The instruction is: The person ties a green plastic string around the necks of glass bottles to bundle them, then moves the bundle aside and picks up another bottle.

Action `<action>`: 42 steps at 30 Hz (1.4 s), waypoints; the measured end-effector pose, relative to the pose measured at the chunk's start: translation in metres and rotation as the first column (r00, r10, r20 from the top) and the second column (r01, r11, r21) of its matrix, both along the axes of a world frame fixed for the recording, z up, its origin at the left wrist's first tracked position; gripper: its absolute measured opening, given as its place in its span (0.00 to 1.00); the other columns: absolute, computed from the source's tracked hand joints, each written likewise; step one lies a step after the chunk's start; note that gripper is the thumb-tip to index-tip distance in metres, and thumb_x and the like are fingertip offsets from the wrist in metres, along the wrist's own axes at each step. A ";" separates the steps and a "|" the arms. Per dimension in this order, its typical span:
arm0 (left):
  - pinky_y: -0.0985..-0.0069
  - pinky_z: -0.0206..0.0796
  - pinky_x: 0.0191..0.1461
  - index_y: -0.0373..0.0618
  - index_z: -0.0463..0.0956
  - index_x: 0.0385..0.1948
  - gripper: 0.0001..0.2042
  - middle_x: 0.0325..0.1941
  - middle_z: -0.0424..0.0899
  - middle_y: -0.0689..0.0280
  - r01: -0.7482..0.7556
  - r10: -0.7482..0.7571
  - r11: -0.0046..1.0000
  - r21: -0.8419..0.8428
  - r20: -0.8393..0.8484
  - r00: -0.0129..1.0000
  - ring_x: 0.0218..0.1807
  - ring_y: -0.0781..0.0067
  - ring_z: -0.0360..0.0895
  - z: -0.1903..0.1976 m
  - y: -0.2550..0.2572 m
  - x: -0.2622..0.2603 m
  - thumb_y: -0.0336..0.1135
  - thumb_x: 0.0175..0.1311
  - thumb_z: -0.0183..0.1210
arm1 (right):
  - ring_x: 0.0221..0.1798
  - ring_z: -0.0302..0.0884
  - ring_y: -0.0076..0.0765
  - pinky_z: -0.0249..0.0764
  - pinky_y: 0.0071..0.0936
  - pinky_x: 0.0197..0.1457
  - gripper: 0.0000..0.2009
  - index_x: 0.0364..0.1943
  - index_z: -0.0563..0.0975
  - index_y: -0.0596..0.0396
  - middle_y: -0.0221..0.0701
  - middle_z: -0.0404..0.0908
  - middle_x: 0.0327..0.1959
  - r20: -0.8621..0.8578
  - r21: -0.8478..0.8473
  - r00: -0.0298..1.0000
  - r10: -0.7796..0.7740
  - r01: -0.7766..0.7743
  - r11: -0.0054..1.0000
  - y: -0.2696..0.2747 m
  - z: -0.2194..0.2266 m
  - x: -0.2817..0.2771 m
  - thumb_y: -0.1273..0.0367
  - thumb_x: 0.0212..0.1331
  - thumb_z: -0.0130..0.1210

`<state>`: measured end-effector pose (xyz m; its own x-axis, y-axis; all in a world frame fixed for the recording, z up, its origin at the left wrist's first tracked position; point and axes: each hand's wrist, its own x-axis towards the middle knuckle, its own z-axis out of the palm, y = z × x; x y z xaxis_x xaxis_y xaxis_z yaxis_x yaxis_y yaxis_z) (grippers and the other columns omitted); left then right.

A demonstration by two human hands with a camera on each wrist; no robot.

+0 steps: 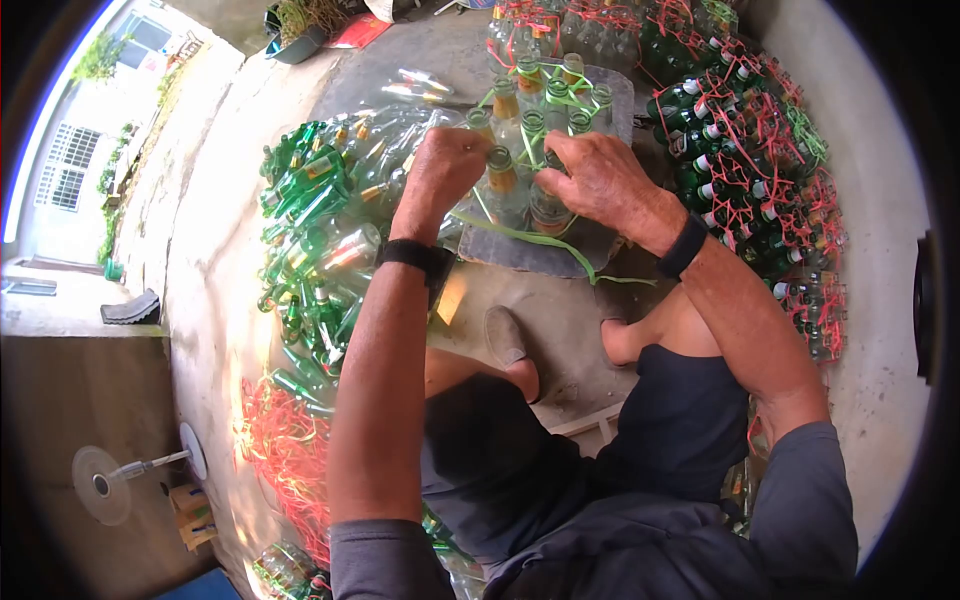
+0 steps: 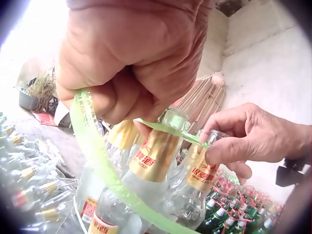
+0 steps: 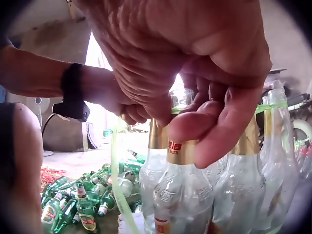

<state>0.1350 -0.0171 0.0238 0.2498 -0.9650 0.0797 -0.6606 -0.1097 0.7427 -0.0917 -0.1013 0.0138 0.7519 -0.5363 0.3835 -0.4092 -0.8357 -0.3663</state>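
Observation:
Clear glass beer bottles (image 1: 503, 190) with gold neck labels stand upright in a cluster on a grey board. Green plastic strap (image 2: 100, 153) runs among their necks, and a loose tail trails over the board's near edge. My left hand (image 1: 445, 165) is curled tightly round the strap at the left of the cluster, close over the bottle tops. On the other side, my right hand (image 1: 600, 185) pinches the strap between thumb and fingers beside a bottle neck. In the left wrist view, a taut length of strap spans the two hands across a gold-labelled neck (image 2: 155, 155).
Loose green bottles (image 1: 320, 180) and clear ones lie piled on the left. Bundles of green bottles (image 1: 710, 150) tied with red strap stand along the right wall. Red strap (image 1: 290, 450) is heaped at lower left, near a standing fan (image 1: 100, 485). The grey board (image 1: 530, 255) lies before my feet.

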 end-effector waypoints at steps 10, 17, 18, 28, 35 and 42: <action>0.67 0.64 0.28 0.30 0.79 0.27 0.11 0.17 0.73 0.61 -0.114 0.109 0.983 -0.145 -0.043 0.993 0.23 0.80 0.67 -0.011 0.014 -0.045 0.30 0.63 0.56 | 0.45 0.83 0.58 0.78 0.49 0.45 0.14 0.44 0.79 0.55 0.44 0.85 0.39 -0.133 -0.023 0.989 0.072 -0.075 0.997 -0.015 0.020 -0.026 0.64 0.58 0.66; 0.60 0.71 0.33 0.30 0.81 0.26 0.13 0.23 0.83 0.48 -0.321 0.292 0.930 -0.176 -0.173 0.941 0.23 0.60 0.79 -0.025 0.015 -0.117 0.33 0.64 0.56 | 0.50 0.83 0.53 0.79 0.46 0.51 0.14 0.47 0.81 0.53 0.39 0.86 0.43 -0.044 -0.029 0.989 0.143 -0.145 0.989 -0.045 0.024 -0.051 0.65 0.58 0.65; 0.59 0.72 0.35 0.30 0.82 0.28 0.13 0.24 0.83 0.46 -0.366 0.333 0.910 -0.196 -0.185 0.925 0.25 0.54 0.81 -0.023 0.015 -0.126 0.34 0.63 0.56 | 0.50 0.83 0.52 0.79 0.44 0.51 0.14 0.47 0.81 0.52 0.38 0.85 0.44 -0.025 -0.031 0.988 0.152 -0.153 0.988 -0.049 0.025 -0.052 0.66 0.57 0.66; 0.58 0.76 0.45 0.31 0.85 0.36 0.16 0.31 0.86 0.43 -0.424 0.384 0.899 -0.110 -0.264 0.885 0.36 0.45 0.87 -0.014 0.019 -0.135 0.39 0.63 0.58 | 0.43 0.83 0.53 0.78 0.44 0.46 0.14 0.45 0.80 0.54 0.39 0.83 0.38 0.012 0.027 0.996 0.094 -0.094 0.995 -0.041 0.029 -0.055 0.67 0.56 0.68; 0.58 0.76 0.43 0.32 0.85 0.33 0.15 0.28 0.85 0.43 -0.432 0.390 0.889 -0.155 -0.241 0.889 0.33 0.44 0.86 -0.016 0.020 -0.136 0.39 0.63 0.58 | 0.38 0.82 0.63 0.75 0.51 0.41 0.18 0.40 0.78 0.60 0.48 0.84 0.30 -0.108 0.220 0.989 -0.101 0.123 0.968 -0.042 0.010 -0.055 0.61 0.55 0.70; 0.61 0.75 0.40 0.28 0.84 0.31 0.16 0.25 0.85 0.46 -0.403 0.343 0.890 -0.214 -0.267 0.901 0.28 0.55 0.85 -0.021 0.018 -0.134 0.37 0.64 0.57 | 0.42 0.81 0.66 0.74 0.53 0.43 0.17 0.39 0.78 0.60 0.52 0.83 0.33 -0.116 0.165 0.991 -0.074 0.093 0.982 -0.047 0.010 -0.051 0.61 0.56 0.69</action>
<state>0.0013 0.0010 0.0030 0.6267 -0.7490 0.2151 -0.4292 -0.1014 0.8975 -0.1425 -0.1483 0.0235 0.7340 -0.6490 0.2001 -0.5198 -0.7264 -0.4496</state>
